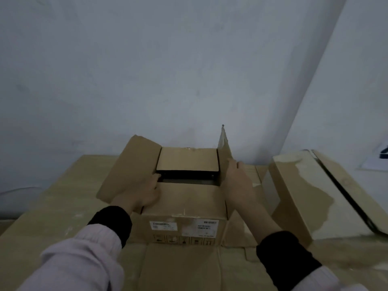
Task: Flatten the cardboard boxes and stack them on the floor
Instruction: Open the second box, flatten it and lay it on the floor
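A brown cardboard box (184, 208) with white labels on its near side stands upright in front of me on flattened cardboard. Its top is partly open, with a dark gap between the near and far flaps. My left hand (144, 192) grips the inner edge of the left flap (130, 169), which is raised and angled outward. My right hand (239, 181) holds the right flap (224, 148), which stands nearly upright. The far flap (188, 159) lies flat over the opening.
A second closed cardboard box (310, 192) lies tilted at the right, close to the wall corner. Flattened cardboard sheets (52, 206) cover the surface underneath. A pale wall stands right behind the boxes. A white paper (375, 162) lies at the far right.
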